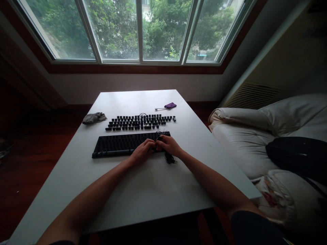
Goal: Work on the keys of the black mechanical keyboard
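Note:
A black keyboard (114,144) lies on the white table, with dark keyless rows across its top. Over its right end, my left hand (143,150) and my right hand (169,144) meet with their fingertips close together. Thin wires (161,132) stick out past the right fingers, seemingly part of a small tool pinched there; its body is hidden. The left fingers are curled in, and what they hold, if anything, cannot be made out. Just below my right hand lies a bundled black USB cable (169,158).
Behind the keyboard, loose black keycaps (133,122) stand in rows. A grey cloth (94,118) lies left of them. A purple cloth or pouch (170,105) and a thin white stick (160,109) lie farther back. A pale sofa (232,146) stands at the right.

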`<action>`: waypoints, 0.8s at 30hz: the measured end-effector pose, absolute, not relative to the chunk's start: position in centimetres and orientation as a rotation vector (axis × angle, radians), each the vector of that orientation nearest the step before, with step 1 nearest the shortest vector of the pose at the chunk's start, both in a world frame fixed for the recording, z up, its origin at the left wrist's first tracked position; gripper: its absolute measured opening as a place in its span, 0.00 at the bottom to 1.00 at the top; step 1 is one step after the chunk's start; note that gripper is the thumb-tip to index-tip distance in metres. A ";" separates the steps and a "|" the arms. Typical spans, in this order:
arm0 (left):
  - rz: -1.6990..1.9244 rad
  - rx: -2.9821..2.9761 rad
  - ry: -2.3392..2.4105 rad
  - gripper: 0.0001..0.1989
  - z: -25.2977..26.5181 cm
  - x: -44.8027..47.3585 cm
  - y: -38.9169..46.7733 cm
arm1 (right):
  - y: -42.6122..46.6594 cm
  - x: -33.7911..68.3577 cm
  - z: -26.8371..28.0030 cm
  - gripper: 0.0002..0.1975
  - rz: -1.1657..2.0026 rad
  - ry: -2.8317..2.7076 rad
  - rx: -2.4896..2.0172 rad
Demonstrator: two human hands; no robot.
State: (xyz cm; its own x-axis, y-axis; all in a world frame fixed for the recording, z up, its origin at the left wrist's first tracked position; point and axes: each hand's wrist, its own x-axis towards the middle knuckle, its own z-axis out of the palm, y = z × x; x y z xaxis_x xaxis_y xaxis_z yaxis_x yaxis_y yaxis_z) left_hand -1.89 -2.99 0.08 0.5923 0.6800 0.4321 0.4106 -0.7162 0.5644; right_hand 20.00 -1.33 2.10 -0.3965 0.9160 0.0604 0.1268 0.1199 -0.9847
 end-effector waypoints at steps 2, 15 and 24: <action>0.892 2.428 0.886 0.12 -0.2 -1.9 -2.9 | -1.3 19.8 1.9 0.17 1.353 -1.634 -1.067; 0.933 2.552 0.892 0.13 -0.6 -1.9 -2.9 | -1.3 19.6 2.2 0.14 1.331 -1.665 -1.162; 1.104 2.480 0.998 0.12 0.1 -1.7 -3.6 | -1.1 19.5 2.1 0.12 1.365 -1.509 -1.132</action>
